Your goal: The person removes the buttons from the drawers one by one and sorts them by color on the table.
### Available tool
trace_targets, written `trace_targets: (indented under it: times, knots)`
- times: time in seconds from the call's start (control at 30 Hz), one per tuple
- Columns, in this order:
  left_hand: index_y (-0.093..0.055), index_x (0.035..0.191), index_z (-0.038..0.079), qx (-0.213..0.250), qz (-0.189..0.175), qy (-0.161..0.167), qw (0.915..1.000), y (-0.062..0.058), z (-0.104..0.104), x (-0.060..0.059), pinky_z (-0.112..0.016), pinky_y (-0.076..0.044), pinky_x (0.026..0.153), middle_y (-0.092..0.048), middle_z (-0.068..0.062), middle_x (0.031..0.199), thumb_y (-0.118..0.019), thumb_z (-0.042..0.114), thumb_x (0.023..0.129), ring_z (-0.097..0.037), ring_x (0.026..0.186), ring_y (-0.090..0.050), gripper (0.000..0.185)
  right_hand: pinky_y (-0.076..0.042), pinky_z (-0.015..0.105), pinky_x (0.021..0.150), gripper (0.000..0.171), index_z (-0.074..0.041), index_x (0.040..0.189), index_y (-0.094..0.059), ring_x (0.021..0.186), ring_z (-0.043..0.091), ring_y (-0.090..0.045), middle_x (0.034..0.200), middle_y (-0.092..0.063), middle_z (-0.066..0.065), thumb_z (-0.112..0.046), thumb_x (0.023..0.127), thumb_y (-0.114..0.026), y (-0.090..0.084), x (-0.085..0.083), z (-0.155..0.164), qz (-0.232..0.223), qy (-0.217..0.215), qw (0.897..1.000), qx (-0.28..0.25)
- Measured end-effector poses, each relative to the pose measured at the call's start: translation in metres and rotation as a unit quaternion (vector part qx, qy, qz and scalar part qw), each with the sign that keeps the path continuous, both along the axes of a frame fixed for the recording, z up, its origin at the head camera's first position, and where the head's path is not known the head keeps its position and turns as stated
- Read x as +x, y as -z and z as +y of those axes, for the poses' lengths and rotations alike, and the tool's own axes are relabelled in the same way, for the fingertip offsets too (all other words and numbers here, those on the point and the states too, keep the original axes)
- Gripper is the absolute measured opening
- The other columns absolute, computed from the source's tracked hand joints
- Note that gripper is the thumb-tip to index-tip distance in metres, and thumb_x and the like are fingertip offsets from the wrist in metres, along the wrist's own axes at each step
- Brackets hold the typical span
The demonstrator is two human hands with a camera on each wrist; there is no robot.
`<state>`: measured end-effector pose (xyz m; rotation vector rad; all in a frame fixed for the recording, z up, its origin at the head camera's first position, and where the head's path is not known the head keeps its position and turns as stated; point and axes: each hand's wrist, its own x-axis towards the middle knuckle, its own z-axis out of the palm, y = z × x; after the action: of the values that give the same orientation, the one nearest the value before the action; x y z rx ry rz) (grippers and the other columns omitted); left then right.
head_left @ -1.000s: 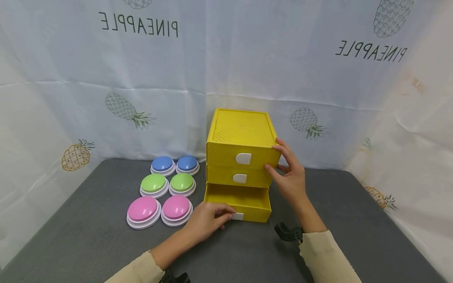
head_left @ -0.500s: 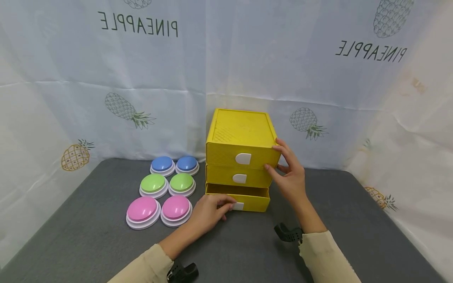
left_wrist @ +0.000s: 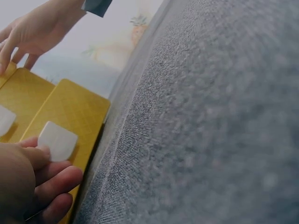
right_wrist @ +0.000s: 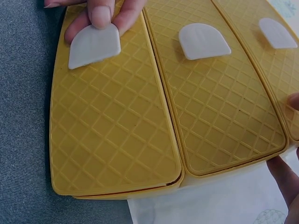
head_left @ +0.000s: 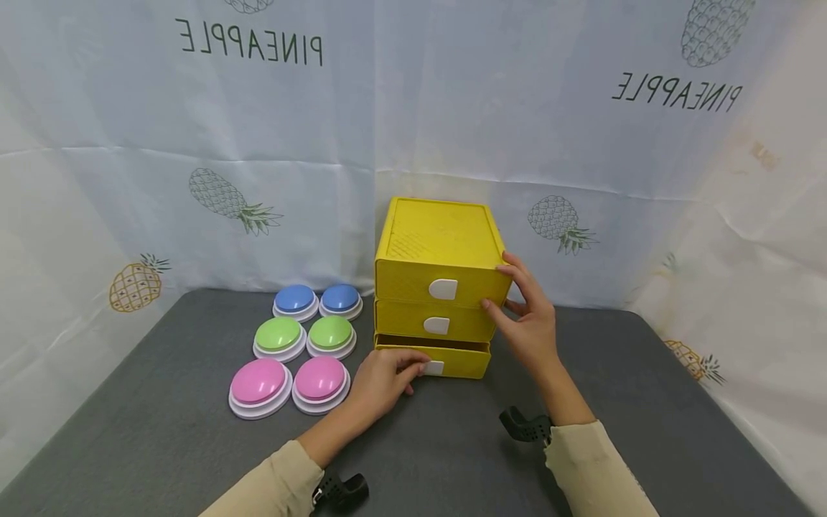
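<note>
Head view: a small yellow plastic chest of three stacked drawers (head_left: 439, 287) stands near the middle of a dark grey felt-covered table (head_left: 646, 431), against a white curtain printed with pineapples (head_left: 194, 143). The bottom drawer (head_left: 452, 359) sticks out slightly from the chest, with a thin dark gap along its top edge. The left hand (head_left: 381, 380) has its fingertips curled onto the drawer's white half-round tab handle (head_left: 434, 368) (the right wrist view shows fingertips (right_wrist: 100, 14) lying over the tab's upper edge). The right hand (head_left: 530, 323) rests against the chest's right side, fingers spread, fingertips touching the front corner of the top two drawers. To the left of the chest sit six round dome buttons on white bases, in pairs: blue (head_left: 295, 300), green (head_left: 279, 336) and pink (head_left: 258, 385).
</note>
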<state>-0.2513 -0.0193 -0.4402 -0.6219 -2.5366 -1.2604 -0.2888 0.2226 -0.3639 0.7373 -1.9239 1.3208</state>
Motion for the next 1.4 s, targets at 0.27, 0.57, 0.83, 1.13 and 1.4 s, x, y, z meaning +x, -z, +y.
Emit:
trace_targets:
  times: [0.27,0.57,0.83,1.13,1.4]
  knots:
    - [-0.080,0.106,0.020,0.000,-0.002,-0.031,0.9995,0.001,0.001,-0.005,-0.019,-0.048,0.060,-0.075,0.002,0.078,-0.070,0.021,0.095,-0.001,0.053,-0.062,0.015,-0.053,0.010,0.085,0.054,-0.003,0.135,-0.059,0.141,0.002,-0.046,0.156,-0.047,0.011,0.011,0.085,-0.074,0.000,0.000,-0.002,0.004,0.007,1.000,0.008]
    - [-0.080,0.105,0.021,-0.011,0.015,-0.053,0.9984,0.002,0.006,-0.013,-0.021,-0.048,0.061,-0.077,0.005,0.079,-0.071,0.022,0.095,0.003,0.050,-0.059,0.014,-0.053,0.009,0.086,0.054,-0.004,0.136,-0.059,0.140,0.001,-0.046,0.156,-0.048,0.009,0.010,0.085,-0.074,0.001,0.003,-0.002,-0.010,0.020,1.000,0.004]
    - [-0.080,0.105,0.021,-0.020,0.023,-0.059,0.9978,0.003,0.006,-0.014,-0.022,-0.048,0.062,-0.078,0.007,0.083,-0.071,0.022,0.095,0.005,0.050,-0.058,0.014,-0.052,0.009,0.087,0.053,-0.003,0.136,-0.059,0.140,0.002,-0.047,0.156,-0.048,0.010,0.010,0.086,-0.073,0.001,0.003,-0.002,-0.008,0.017,1.000,0.003]
    - [-0.081,0.104,0.020,-0.012,0.049,-0.068,0.9964,0.004,0.007,-0.015,-0.019,-0.047,0.057,-0.078,0.007,0.079,-0.073,0.026,0.093,0.008,0.049,-0.056,0.014,-0.052,0.009,0.087,0.054,-0.003,0.136,-0.059,0.140,0.001,-0.047,0.156,-0.048,0.010,0.010,0.086,-0.073,-0.003,0.003,-0.005,-0.003,0.018,1.000,0.003]
    - [-0.080,0.101,0.015,-0.017,0.073,-0.066,0.9950,0.006,0.008,-0.014,-0.017,-0.045,0.055,-0.077,0.004,0.074,-0.073,0.022,0.093,0.008,0.050,-0.056,0.013,-0.053,0.009,0.086,0.053,-0.002,0.136,-0.059,0.140,0.002,-0.047,0.156,-0.048,0.011,0.011,0.086,-0.072,-0.001,0.004,-0.005,-0.002,0.022,1.000,0.004]
